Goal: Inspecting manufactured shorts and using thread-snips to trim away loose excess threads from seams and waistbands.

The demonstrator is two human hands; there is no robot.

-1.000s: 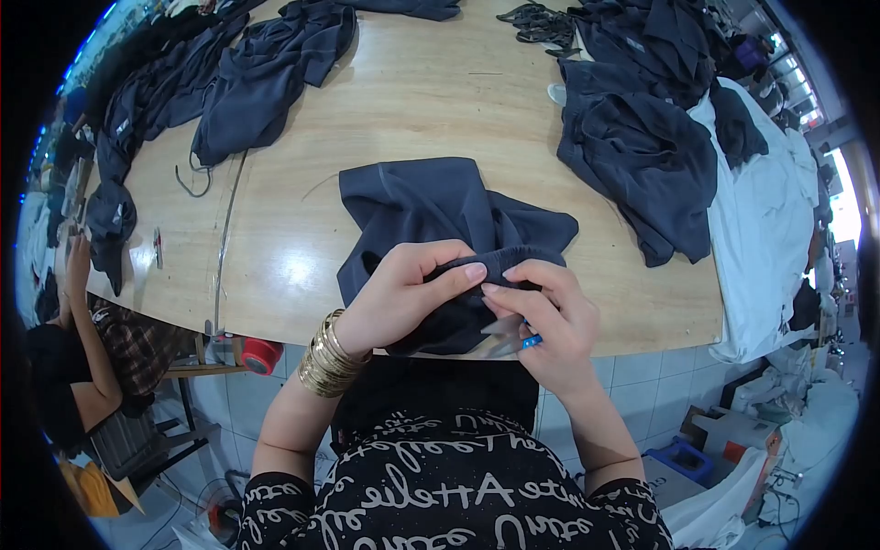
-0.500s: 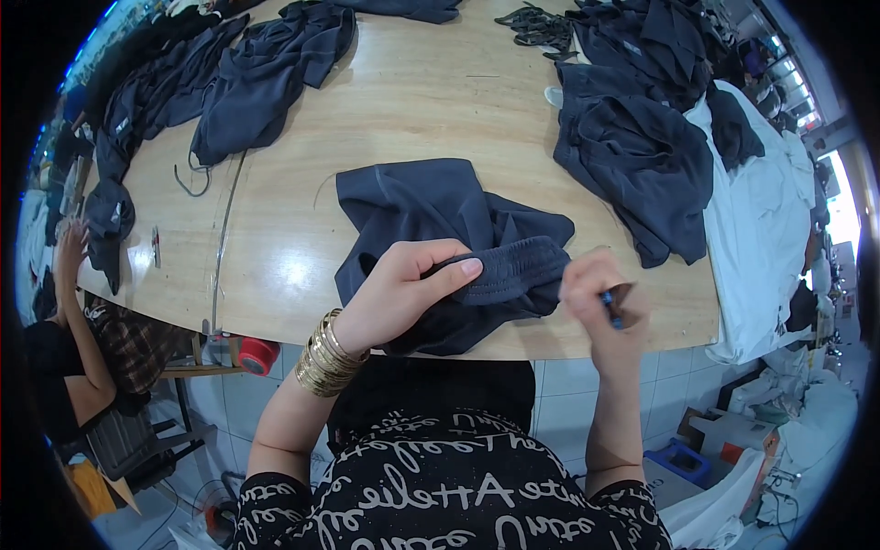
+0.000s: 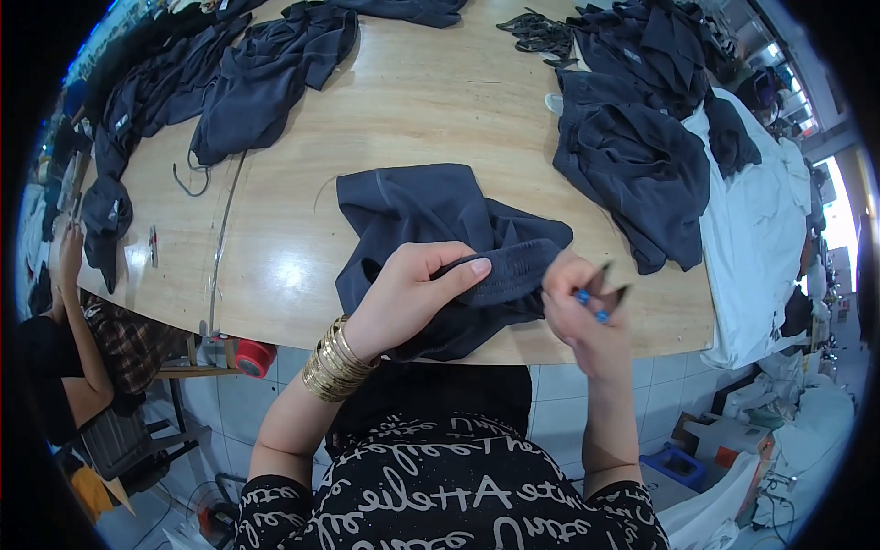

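Note:
A dark navy garment (image 3: 412,197) lies bunched on the table in front of me. My left hand (image 3: 423,289) pinches its gathered elastic waistband (image 3: 518,272) between thumb and fingers. Just right of the waistband's end is my right hand (image 3: 587,307), closed and a little blurred. Its fingers come up against the band's edge. Tucked in that hand is a small tool (image 3: 600,316) with blue parts and two dark pointed ends; its exact kind is hard to make out. Whether the fingertips also grip a cord or the cloth edge is hidden.
More dark garments lie at the far left (image 3: 247,101) and right (image 3: 632,165). Black cords (image 3: 541,32) sit at the back, white cloth (image 3: 752,238) hangs over the right edge. A small tool (image 3: 153,246) lies at left, near another person's arm (image 3: 71,275).
My right hand has moved left, closer to the waistband, and turned so the tool's dark ends show. My left hand keeps its pinch on the band.

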